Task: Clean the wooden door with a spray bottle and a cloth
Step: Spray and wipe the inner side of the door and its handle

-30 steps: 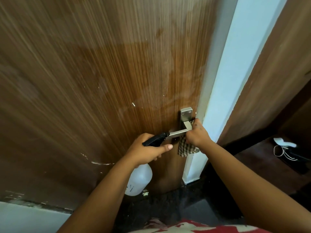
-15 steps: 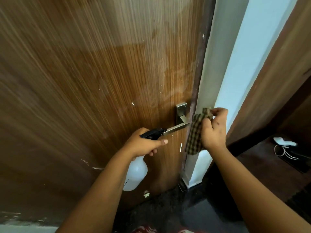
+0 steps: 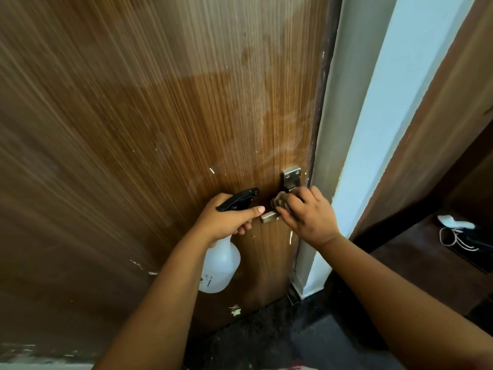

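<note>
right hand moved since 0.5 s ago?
Yes. The right hand went from the brown wooden door's edge left onto the silver metal door handle.

A pale blue-white door frame (image 3: 384,134) runs up the right of the view, with a brown wooden panel (image 3: 440,129) just beyond it. Below lies a dark speckled floor (image 3: 256,340). At the far right, on a dark wood surface (image 3: 416,260), rests a white object (image 3: 456,221) beside a loose coil of white cord (image 3: 453,239). A small pale scrap (image 3: 235,312) lies on the floor.
</note>
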A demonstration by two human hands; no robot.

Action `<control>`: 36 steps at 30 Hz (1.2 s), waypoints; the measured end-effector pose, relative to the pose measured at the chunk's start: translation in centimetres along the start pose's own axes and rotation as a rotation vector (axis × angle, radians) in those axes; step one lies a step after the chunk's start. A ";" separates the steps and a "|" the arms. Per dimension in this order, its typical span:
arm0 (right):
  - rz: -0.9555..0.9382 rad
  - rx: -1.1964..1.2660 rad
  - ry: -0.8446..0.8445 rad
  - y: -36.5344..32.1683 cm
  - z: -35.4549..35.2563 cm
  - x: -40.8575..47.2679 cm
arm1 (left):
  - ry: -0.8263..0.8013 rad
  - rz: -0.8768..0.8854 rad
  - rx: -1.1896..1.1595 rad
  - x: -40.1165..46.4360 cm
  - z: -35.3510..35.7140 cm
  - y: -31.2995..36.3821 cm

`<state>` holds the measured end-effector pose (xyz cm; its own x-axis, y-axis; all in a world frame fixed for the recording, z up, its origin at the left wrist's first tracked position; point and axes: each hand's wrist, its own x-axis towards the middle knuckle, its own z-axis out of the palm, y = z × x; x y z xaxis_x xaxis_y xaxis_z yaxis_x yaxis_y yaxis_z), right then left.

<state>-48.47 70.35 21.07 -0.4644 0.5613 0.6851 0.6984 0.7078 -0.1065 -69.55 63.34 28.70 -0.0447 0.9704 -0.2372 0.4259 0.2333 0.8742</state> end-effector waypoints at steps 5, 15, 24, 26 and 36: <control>0.170 0.043 0.026 -4.8 2.5 0.3 | 0.020 0.022 -0.007 0.2 0.0 0.1; 0.636 0.390 0.048 1.7 0.2 -4.1 | -0.004 0.055 0.060 0.8 -2.1 1.1; 0.508 0.035 0.074 -3.2 0.9 -0.3 | -0.280 -0.011 0.208 0.5 1.6 2.1; 0.500 0.039 -0.013 -2.0 1.0 -0.5 | -0.235 -0.002 0.150 0.5 1.7 2.0; 0.703 0.293 -0.087 -3.4 0.1 -0.1 | -0.110 -0.006 0.085 -0.2 2.8 1.4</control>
<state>-50.84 67.89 21.32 -0.0142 0.9446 0.3280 0.6779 0.2502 -0.6913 -66.46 63.31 28.77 0.0503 0.9553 -0.2912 0.5014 0.2280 0.8346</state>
